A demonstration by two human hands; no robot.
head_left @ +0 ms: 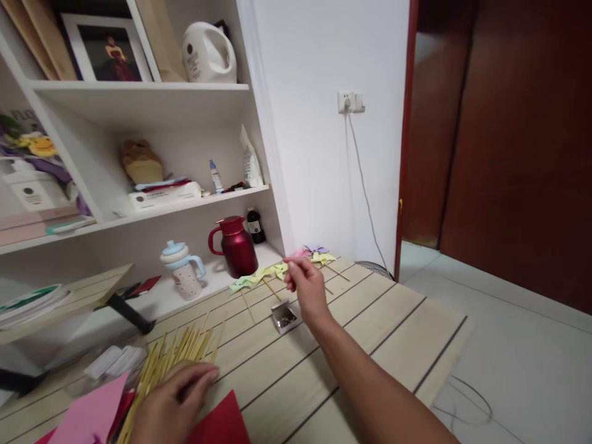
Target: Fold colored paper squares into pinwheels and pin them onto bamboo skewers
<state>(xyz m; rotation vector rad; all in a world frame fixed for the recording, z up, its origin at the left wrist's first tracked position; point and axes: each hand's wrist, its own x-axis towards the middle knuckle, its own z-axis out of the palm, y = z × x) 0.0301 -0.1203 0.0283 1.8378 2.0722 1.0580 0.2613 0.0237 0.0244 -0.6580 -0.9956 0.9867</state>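
My left hand (171, 404) is low in the view, beside a bundle of thin wooden sticks (185, 345) and above a red paper sheet (222, 422). Its thumb and forefinger meet at the tips; anything between them is too small to make out. Farther out, my right hand (308, 287) has its fingers pinched together near a row of paper pinwheels on sticks, among them a green one (240, 284), a yellow one (263, 272) and a purple one (315, 249). Whatever it holds is hidden. Just left of its wrist sits a small open box (283, 316) with tiny dark metallic pieces.
Pink paper (90, 410) and a clear plastic pack (113, 361) lie at the left of the slatted table (393, 333). Behind it stand a red thermos jug (238, 246) and a pale cup (182, 271), under white shelves (152, 88). A cable (363, 179) hangs on the wall.
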